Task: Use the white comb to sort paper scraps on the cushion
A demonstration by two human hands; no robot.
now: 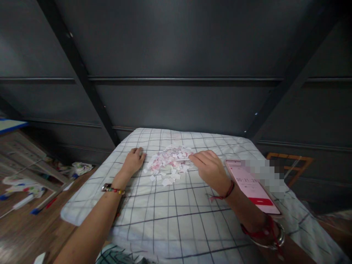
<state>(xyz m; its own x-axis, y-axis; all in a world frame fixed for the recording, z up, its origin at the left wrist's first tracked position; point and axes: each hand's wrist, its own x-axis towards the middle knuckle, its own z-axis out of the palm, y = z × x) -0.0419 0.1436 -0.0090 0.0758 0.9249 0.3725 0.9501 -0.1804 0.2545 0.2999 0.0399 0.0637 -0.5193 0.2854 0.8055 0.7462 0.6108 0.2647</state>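
I see small white-and-pink paper scraps (165, 167) heaped left of nearer right hand (209, 169), fingers pressed together, contents unclear; left hand (133, 161) rests opposite, fingers loosely spread.

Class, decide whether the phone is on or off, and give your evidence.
On: the phone is lit, showing timer-like digits above a red bar.

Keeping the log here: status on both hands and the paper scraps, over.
Left hand on checked cloth, left of paper scraps. Right hand at their right edge, grip unclear. Paper scraps loosely heaped. Smartphone farther right, clear of them.
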